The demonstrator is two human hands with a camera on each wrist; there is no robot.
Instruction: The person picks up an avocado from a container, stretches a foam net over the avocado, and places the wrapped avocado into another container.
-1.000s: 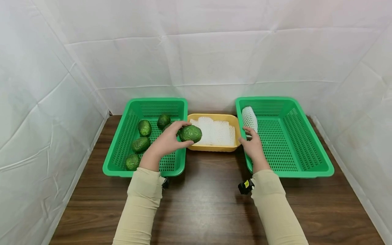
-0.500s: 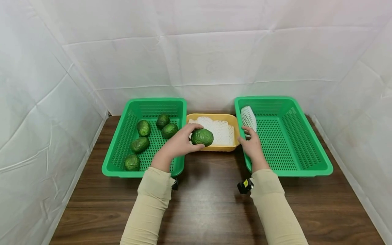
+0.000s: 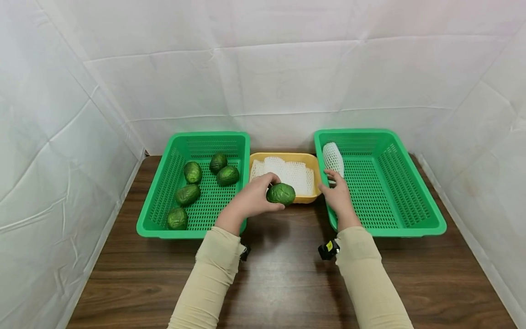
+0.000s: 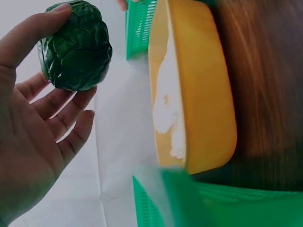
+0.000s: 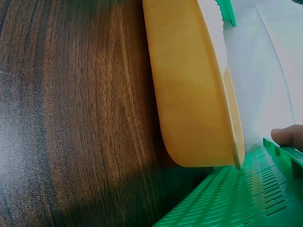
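Note:
My left hand (image 3: 260, 197) pinches a dark green, wrinkled avocado (image 3: 281, 194) between thumb and fingertips. It holds the avocado over the front edge of the yellow tray (image 3: 306, 199). In the left wrist view the thumb lies on top of the avocado (image 4: 78, 49) and fingertips support it below. White foam net sleeves (image 3: 297, 176) lie flat in the tray. My right hand (image 3: 339, 194) rests at the left rim of the right green basket (image 3: 423, 230), fingers loosely bent with nothing between them. Just beyond its fingers lies a white foam net bundle (image 3: 334, 157).
On the left stands another green basket (image 3: 158, 233) with several avocados (image 3: 188, 195) spread over its floor. The yellow tray sits between both baskets on the dark wooden table (image 3: 283, 274). White sheeting (image 3: 283, 77) hangs behind and at both sides.
My left hand has carried the avocado rightward and slightly toward me, from the left basket's edge to in front of the tray. The right hand has stayed at the basket rim.

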